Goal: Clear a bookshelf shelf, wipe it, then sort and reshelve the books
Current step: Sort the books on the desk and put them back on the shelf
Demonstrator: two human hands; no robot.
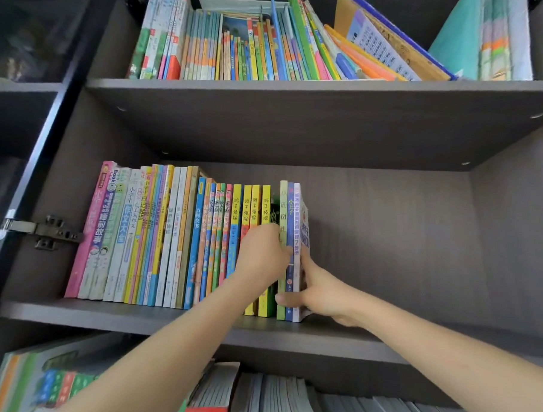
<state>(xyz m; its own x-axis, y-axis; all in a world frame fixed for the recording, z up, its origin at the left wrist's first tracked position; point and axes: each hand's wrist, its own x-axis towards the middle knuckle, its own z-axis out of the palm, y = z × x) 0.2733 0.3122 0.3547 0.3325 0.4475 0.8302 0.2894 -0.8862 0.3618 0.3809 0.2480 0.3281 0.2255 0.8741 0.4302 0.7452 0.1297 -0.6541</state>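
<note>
Middle shelf (72, 314): row of books (157, 232) upright, left half. Right hand (319, 292) clasps three end books (290, 219), thumb across spines low. Left hand (262, 255) has fingers buried in the gap beside them; grip cannot be told. Thin paperbacks: likely light, floppy, slick; squeeze together as a block.

From where I stand, a dark blue book spine (290, 213) reads "小王子". A taller bright blue book spine (196, 227) says "百科全书". A white book spine (125, 224) carries "作文大全", and four yellow paperback spines (266, 205) each read "鸽子侦探".
</note>
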